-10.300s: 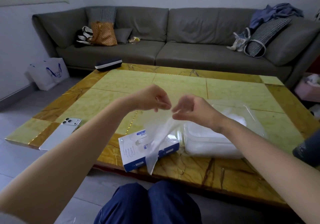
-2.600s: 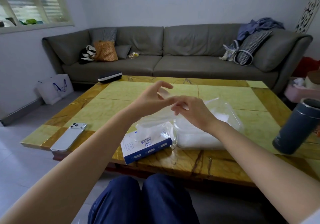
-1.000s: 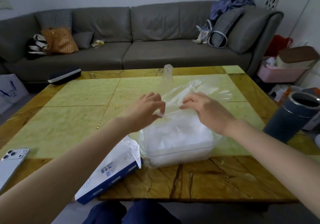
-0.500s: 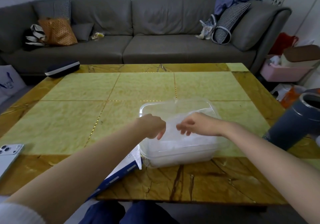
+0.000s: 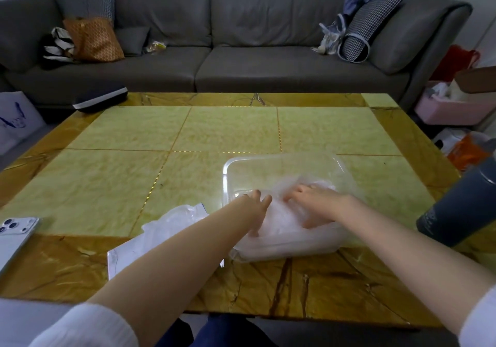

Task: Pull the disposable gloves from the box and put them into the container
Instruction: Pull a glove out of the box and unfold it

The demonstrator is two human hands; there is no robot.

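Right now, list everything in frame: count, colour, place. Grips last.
container: one, clear, near the table's front, right of centre.
gloves: a pile, translucent white, inside the container.
glove box: one, white, left of the container, partly under the left forearm.
phone: one, silver, table's left edge.
flask: one, dark grey, table's right edge.
case: one, dark with a white stripe, table's far left corner.
table: one, yellow-green tiles, amber border.
sofa: one, grey, behind the table.
bag: one, orange, left on the sofa.
left grip: one, bare hand, flat on the gloves.
right grip: one, bare hand, flat on the gloves.
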